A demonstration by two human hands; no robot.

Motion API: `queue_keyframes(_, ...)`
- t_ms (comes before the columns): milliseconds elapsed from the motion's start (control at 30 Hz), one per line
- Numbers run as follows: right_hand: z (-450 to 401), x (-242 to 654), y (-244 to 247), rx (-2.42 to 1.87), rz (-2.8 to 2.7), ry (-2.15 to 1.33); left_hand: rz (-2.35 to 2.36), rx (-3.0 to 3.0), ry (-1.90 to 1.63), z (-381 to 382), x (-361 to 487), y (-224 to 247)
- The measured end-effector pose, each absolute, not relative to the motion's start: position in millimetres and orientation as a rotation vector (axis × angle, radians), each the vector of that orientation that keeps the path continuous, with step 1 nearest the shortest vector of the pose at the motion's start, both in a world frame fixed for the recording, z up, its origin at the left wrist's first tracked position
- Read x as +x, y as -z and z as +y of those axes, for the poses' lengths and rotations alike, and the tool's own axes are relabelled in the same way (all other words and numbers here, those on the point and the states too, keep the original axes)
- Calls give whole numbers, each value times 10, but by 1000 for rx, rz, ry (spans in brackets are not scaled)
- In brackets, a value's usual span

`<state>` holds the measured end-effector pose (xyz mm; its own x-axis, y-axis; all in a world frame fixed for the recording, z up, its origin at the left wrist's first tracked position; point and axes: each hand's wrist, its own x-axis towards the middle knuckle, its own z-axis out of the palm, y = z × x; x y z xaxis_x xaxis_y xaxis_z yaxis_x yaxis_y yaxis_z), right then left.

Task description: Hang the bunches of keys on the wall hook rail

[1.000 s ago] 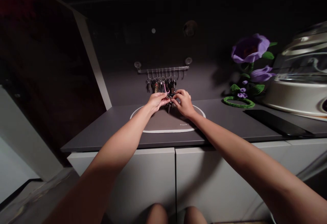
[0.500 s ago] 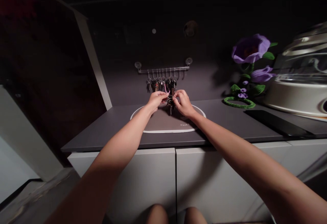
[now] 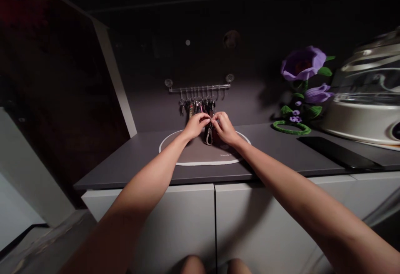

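My left hand and my right hand meet at their fingertips above the oval mat. Both pinch the top of a keychain, whose braided cord loop dangles below the fingers. The small part between the fingertips is too hidden to make out. Just behind my hands, several bunches of keys hang on hooks from a clear rail on the dark wall. My fingers cover the lower ends of some of them.
The brown mat with a white rim lies on a grey counter. To the right stand a purple craft flower with a green ring base, a black flat slab and a cream appliance. White cabinet doors are below.
My left hand has moved slightly right, up to my right fingertips. Keys dangled below the fingers before; now the braided loop hangs there. The pink strap is mostly hidden behind my hands.
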<state>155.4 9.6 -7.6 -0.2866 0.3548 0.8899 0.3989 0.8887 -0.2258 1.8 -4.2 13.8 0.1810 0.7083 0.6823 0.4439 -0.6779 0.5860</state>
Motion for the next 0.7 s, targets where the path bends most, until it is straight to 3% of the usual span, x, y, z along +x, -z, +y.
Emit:
queue_keyframes(233, 61, 1538, 47, -631, -1829, -99, 1134, 2044, -1598, -33, 46, -136)
queue_keyframes(533, 11, 1504, 30, -667, -1606, -754, 1021, 1761, -1674, -4, 107, -78)
queue_keyframes(700, -14, 1525, -28, -677, -1503, -909, 971, 1784, -1706, -3, 112, -64)
